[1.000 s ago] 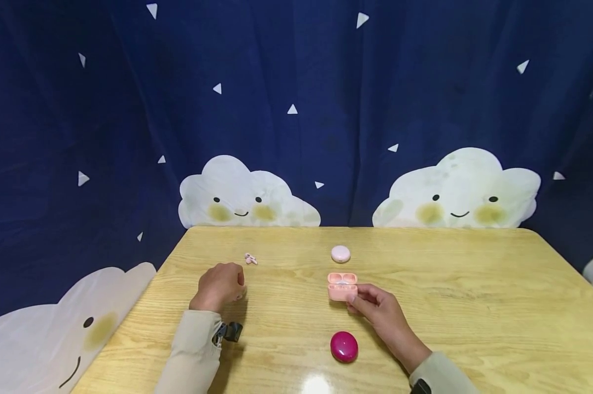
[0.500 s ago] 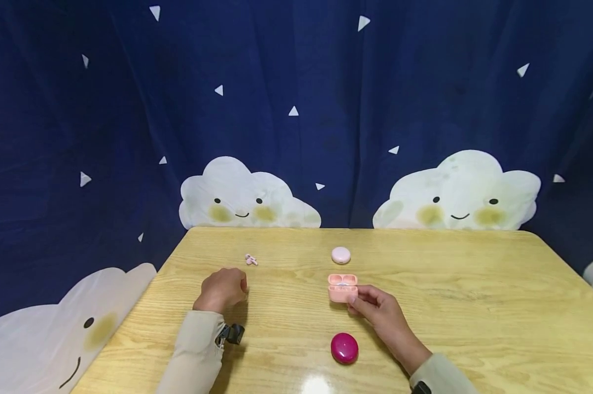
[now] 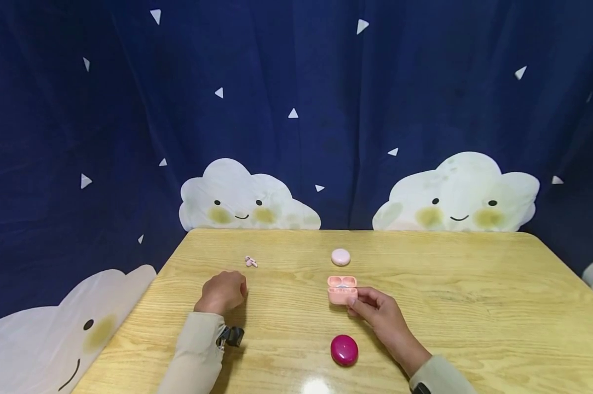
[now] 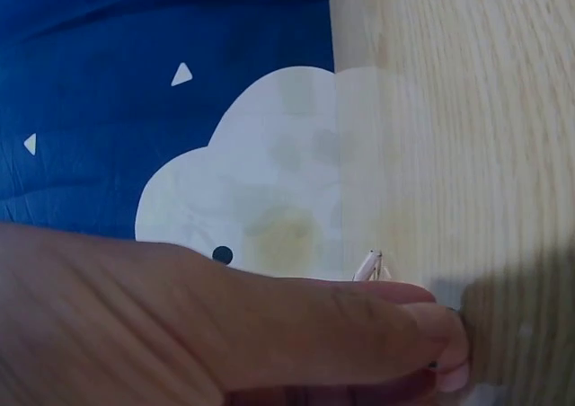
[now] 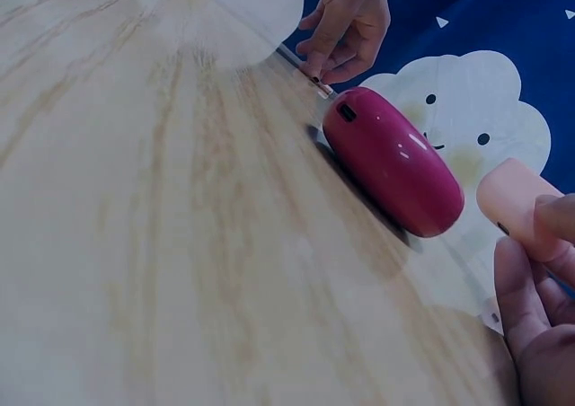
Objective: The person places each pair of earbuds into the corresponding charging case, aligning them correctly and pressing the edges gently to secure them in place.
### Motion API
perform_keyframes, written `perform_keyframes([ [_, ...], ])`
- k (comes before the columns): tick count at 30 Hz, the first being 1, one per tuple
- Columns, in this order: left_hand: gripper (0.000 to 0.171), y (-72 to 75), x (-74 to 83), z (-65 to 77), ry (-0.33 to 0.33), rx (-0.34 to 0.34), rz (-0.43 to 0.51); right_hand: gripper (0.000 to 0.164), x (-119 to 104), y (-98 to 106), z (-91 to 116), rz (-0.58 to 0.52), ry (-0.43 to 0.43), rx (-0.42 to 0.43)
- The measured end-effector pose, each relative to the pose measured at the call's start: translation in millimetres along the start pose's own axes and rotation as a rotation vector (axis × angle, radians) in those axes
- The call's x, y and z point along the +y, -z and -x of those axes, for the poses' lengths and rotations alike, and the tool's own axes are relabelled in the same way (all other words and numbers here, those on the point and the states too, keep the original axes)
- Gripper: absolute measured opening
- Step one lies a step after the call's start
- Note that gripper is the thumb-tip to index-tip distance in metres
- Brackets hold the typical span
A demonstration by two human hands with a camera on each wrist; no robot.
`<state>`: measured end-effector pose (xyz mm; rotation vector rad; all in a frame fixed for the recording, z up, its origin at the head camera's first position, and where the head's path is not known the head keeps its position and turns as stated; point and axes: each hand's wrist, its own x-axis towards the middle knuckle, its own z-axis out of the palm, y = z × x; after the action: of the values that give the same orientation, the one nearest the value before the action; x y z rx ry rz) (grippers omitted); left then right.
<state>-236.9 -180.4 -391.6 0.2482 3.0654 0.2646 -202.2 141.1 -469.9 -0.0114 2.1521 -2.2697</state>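
My right hand (image 3: 382, 316) pinches an open pink earbud case (image 3: 340, 296) at its right side, with the lid raised toward the back. The right wrist view shows the case (image 5: 519, 204) between thumb and fingers. My left hand (image 3: 222, 293) is at the left, thumb against curled fingers. Dark marks at its fingertips (image 4: 436, 325) in the left wrist view suggest an earbud pinched there, mostly hidden. Just beyond that hand, pale pink earbuds (image 3: 251, 261) lie on the table. A glossy magenta oval case (image 3: 344, 350) lies nearer me, closed.
A closed pale pink round case (image 3: 340, 256) lies behind the open one on the wooden table (image 3: 454, 306). Along the table's back edge hangs a dark blue curtain (image 3: 326, 82) with printed clouds. Straps with small cameras (image 3: 232, 336) sit at the wrists.
The view has tilted slightly, so everything sits a little lower. My left hand has shifted slightly to the right; the right hand keeps its grip on the open case.
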Motion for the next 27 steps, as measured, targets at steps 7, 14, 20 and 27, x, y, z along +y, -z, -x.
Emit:
perform_keyframes([
  [7, 0.022, -1.7, -1.4, -2.0, 0.002, 0.006, 0.007, 0.031, 0.6, -0.2, -0.6, 0.006, 0.013, -0.003],
  [14, 0.02, -1.0, -0.7, -1.3, 0.003, 0.02, 0.009, 0.033, 1.1, 0.1, 0.4, -0.002, 0.005, -0.003],
  [20, 0.015, -0.6, -0.8, -1.2, 0.004, 0.017, 0.013, 0.034, 1.5, 0.3, 1.5, -0.011, 0.007, -0.008],
  [27, 0.012, -0.2, -1.3, -2.7, -0.016, 0.051, 0.022, 0.033, 1.1, 0.3, 1.7, -0.017, 0.002, -0.006],
])
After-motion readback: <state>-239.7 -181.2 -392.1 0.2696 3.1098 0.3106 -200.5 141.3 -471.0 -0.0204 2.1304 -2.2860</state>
